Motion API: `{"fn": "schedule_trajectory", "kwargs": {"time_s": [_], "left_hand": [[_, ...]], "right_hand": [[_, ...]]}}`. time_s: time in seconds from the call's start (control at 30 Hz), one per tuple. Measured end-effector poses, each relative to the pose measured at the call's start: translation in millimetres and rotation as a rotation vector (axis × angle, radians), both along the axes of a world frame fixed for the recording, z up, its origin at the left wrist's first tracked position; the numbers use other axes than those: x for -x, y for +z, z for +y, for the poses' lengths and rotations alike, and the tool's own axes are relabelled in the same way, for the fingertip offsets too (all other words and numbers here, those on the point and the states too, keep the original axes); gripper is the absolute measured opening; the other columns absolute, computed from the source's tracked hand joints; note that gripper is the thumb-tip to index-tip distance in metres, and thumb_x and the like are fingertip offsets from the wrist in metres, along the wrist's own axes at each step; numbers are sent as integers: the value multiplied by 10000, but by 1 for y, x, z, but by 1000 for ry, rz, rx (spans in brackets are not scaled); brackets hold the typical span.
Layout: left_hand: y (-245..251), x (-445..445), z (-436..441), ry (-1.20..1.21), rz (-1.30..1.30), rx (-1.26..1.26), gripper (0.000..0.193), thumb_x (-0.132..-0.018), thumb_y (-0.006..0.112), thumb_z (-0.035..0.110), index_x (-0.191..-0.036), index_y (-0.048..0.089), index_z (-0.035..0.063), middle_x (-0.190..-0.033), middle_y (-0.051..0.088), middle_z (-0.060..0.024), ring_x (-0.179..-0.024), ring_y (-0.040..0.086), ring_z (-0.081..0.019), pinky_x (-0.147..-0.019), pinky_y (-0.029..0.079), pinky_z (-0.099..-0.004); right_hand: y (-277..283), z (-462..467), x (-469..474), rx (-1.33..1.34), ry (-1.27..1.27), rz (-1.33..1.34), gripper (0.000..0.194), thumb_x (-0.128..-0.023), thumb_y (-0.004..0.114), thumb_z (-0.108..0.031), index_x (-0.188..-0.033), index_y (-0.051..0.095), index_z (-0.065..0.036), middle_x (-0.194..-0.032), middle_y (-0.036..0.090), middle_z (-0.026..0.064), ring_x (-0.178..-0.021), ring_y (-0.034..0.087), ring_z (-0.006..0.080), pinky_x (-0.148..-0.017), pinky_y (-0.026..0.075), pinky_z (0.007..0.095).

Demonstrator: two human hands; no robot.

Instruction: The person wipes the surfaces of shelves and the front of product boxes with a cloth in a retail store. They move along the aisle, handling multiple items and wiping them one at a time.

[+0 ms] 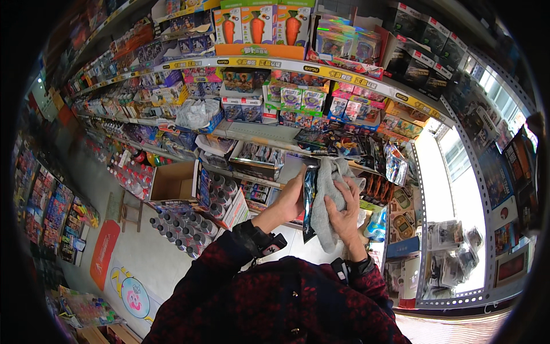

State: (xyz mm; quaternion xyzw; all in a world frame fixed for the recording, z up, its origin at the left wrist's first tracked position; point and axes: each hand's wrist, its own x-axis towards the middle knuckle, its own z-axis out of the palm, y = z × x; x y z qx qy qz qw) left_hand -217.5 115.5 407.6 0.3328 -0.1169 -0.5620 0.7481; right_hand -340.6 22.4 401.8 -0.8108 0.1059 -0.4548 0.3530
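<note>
My left hand (292,200) grips a dark, shiny foil packet (309,204) by its left side; its fingers are partly hidden behind the packet. A grey cloth (328,206) lies against the packet's right face. My right hand (346,206) holds this cloth, with the fingers spread over it and pressed towards the packet. Both hands are in front of the shelves at about chest height. Just beyond them, dark packets (339,144) lie on a shelf, and an open display box (258,157) holds a row of packets.
Shelves of boxed toys rise ahead, with carrot boxes (256,26) on top. An open cardboard box (176,182) sits at left above capped bottles (184,232). A perforated metal frame (485,241) with hanging packages stands at right. A wooden stool (129,213) is on the floor.
</note>
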Motion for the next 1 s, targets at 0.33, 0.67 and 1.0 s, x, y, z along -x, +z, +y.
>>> {"fn": "schedule_trajectory", "kwargs": {"time_s": [0.33, 0.67, 1.0], "left_hand": [[-20, 25, 6, 116, -49, 138, 624, -839, 278, 577, -1209, 404, 91, -1117, 492, -61, -1015, 479, -181, -890, 384, -305], [-29, 34, 17, 21, -83, 122, 582, -856, 350, 510, -1265, 314, 97, -1176, 435, -75, -1088, 428, -191, -902, 377, -327], [-48, 24, 23, -99, 245, 242, 493, -872, 358, 457, -1165, 440, 70, -1103, 523, -83, -993, 517, -222, -863, 413, -388]], "right_hand": [[-7, 38, 13, 392, 95, 89, 349, -598, 649, -166, -939, 601, -106, -1111, 471, 123, -935, 495, 340, -784, 412, 394], [14, 37, -6, 371, -184, 238, 350, -601, 647, -120, -948, 611, -96, -1131, 459, 101, -906, 497, 337, -752, 426, 390], [-18, -3, -8, 229, -403, 276, 300, -692, 621, -139, -984, 578, -88, -1086, 483, 134, -855, 550, 335, -690, 476, 379]]}}
